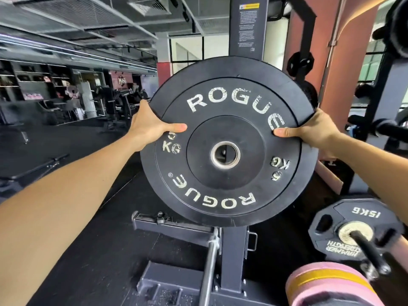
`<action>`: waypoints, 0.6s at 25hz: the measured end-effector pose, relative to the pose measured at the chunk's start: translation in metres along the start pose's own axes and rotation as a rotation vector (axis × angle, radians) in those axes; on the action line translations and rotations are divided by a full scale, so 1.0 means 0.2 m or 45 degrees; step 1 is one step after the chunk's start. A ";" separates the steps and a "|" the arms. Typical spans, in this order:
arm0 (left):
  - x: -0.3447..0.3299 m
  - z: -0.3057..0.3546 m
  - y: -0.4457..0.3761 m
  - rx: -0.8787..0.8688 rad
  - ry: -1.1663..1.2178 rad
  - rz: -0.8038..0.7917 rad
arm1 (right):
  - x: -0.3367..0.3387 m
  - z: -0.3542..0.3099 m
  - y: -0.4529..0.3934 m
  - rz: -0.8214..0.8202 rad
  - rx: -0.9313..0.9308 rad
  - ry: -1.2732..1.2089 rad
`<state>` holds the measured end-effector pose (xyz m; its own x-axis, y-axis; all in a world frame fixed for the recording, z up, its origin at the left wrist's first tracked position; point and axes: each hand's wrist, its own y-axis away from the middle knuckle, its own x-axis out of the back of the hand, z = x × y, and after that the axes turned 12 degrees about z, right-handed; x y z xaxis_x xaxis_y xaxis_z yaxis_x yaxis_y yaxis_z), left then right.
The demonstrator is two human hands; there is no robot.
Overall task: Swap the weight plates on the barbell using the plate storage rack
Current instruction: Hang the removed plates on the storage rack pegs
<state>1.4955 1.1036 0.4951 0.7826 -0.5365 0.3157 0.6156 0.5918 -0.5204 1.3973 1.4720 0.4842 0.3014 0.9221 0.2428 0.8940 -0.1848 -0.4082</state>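
A large black bumper plate (223, 191) marked ROGUE and 5 KG fills the middle of the view, held upright in front of the rack's dark upright post (247, 25). My left hand (152, 123) grips its left rim, thumb on the face. My right hand (309, 131) grips the right rim the same way. Through the steel centre hole (225, 155) I see the rack behind. At lower right a black 15 KG plate (344, 219) sits on a black bar (371, 252). A second plate edge shows just behind the held one.
The rack's base and a steel peg (209, 268) stand on black rubber floor below the plate. A pink and yellow roll (326, 283) lies at bottom right. More plates (300, 62) hang on the rack behind. Gym machines fill the far left.
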 end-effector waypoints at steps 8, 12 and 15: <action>0.08 -0.37 0.16 0.044 0.036 -0.048 | -0.16 0.17 0.32 0.006 -0.015 0.025; 0.10 -0.66 0.35 0.041 0.063 -0.063 | -0.24 0.36 0.60 -0.009 -0.014 0.046; 0.08 -0.93 0.55 0.040 0.092 -0.069 | -0.31 0.58 0.83 -0.017 0.033 0.072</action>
<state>1.5582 1.0484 0.2948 0.7400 -0.6098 0.2838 0.6604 0.5786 -0.4787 1.4893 1.4227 0.2998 0.3082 0.9035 0.2977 0.8896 -0.1629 -0.4267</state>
